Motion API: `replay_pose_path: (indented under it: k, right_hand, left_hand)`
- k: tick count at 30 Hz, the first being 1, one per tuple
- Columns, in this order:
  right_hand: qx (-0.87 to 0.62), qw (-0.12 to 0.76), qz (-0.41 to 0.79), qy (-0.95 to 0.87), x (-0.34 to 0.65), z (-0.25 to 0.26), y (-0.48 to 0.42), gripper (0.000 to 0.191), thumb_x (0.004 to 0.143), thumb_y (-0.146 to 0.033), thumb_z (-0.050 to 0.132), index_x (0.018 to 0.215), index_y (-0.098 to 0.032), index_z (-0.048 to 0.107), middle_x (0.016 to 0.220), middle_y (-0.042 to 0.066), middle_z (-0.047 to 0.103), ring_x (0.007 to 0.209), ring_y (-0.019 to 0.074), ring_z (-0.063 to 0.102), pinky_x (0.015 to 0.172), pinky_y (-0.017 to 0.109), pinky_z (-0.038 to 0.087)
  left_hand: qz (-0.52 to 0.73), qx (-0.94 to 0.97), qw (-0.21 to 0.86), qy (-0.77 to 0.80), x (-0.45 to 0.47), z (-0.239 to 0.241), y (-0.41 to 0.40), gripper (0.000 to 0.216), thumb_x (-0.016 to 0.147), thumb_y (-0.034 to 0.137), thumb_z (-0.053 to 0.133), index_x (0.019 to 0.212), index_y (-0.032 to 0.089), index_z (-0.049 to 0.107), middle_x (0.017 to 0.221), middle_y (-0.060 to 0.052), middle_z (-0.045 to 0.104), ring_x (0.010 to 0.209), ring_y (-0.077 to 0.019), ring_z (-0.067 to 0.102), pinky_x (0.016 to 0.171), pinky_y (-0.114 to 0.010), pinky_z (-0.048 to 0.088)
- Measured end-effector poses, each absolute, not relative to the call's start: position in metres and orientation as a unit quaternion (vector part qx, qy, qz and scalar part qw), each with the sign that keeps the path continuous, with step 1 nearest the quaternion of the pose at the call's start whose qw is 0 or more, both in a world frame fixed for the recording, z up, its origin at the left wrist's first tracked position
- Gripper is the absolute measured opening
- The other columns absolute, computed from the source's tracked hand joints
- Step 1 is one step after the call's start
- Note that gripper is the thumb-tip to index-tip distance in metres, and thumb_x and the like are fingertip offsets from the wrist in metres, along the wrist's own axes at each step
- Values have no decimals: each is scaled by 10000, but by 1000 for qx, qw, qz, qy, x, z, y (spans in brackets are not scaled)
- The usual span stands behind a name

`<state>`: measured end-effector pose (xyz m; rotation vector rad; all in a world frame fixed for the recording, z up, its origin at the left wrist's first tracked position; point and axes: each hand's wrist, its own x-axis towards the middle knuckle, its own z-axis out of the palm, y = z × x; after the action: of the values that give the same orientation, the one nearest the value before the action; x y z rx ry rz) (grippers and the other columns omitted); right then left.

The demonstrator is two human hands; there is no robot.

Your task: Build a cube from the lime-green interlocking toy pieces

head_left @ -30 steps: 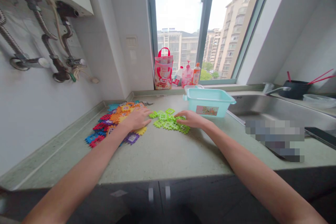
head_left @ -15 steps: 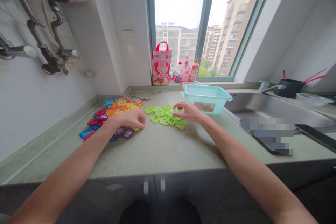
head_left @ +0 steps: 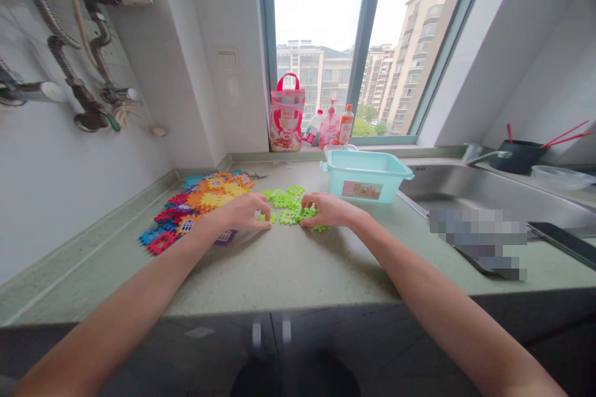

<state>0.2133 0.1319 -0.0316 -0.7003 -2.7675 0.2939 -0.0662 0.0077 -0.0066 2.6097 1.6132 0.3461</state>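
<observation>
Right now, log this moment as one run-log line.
left hand: lime plastic tiles | right hand: same tiles | beyond: aqua plastic tub

left hand (head_left: 242, 212): bare | right hand (head_left: 329, 209): bare | left forearm (head_left: 125, 285): bare | right forearm (head_left: 437, 291): bare

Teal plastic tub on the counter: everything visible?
The pale teal plastic tub is a rectangular, open-topped box with a flared rim, its walls tapering toward the base. A colourful picture label sits on its front wall. It stands upright on the speckled green countertop, beside the steel sink and just behind the right hand. Its contents cannot be seen.
</observation>
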Motion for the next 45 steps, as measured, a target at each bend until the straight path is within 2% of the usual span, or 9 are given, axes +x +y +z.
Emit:
replay_pose_path:
  k: [3,6,11,14,19,26,30,38,45]
  right_hand:
    - [-234,142,102,-956,214,-32,132,371,816,-367,821,1144,-216,737,1115,77,777,962,239,717,818,300,511]
    - [-232,146,100,-956,214,-32,133,365,806,-307,806,1153,-211,743,1096,75,782,947,233,718,815,294,510]
    - [-217,156,88,-960,214,-31,131,389,792,-297,815,1167,-211,755,1082,83,777,934,234,712,810,297,510]
    - [-214,184,76,-956,218,-29,136,408,790,-307,823,1181,-216,750,1058,78,775,917,229,710,818,306,517]
    - [-257,283,67,-922,227,-27,155,408,805,-292,816,1201,-231,739,1041,63,782,925,226,730,868,344,551]
    - [-231,385,376,-810,216,-29,158,424,815,-401,827,1179,-206,731,1059,79,771,874,202,752,757,331,630]
    - [-174,393,437,-790,207,-32,146,513,807,-456,836,1243,-220,707,1107,71,742,936,202,737,802,347,631]
    - [-148,240,269,-921,210,-38,131,467,773,-247,825,1235,-213,765,1145,74,776,957,224,713,890,374,597]
    - [-125,204,151,-959,216,-24,124,479,781,-195,826,1256,-225,769,1171,79,783,1060,258,724,998,401,557]
  left_hand:
    - [110,854,89,500,-74,-2,5,215,855,461,797,847,246,796,1100,-44,704,1026,-218,668,935,-304,481]
    - [94,851,130,500,-80,-3,5,223,825,435,820,918,236,778,1083,-27,729,1021,-215,677,923,-299,489]
    - [188,831,62,519,-68,-14,10,405,756,386,859,1101,206,746,1059,-34,754,942,-216,687,873,-319,522]
    - [250,828,12,502,-50,-22,15,411,832,476,825,1142,215,763,1112,-62,754,968,-227,696,939,-357,535]
    - [197,845,32,496,-36,-29,19,401,934,565,720,1185,261,789,1167,-77,737,1089,-255,697,996,-382,532]
    - [180,847,62,497,-47,-27,15,484,846,572,788,1176,219,773,1073,-65,763,907,-217,699,865,-334,536]
    - [164,839,67,515,-54,-27,14,499,794,617,808,1098,221,791,947,-35,741,807,-194,662,753,-304,494]
    - [152,839,51,519,-60,-23,11,470,784,587,812,1052,204,766,933,-27,743,807,-188,649,723,-282,458]
    - [162,842,94,507,-68,-19,10,516,745,619,852,1066,218,801,963,-40,749,799,-182,651,726,-280,480]
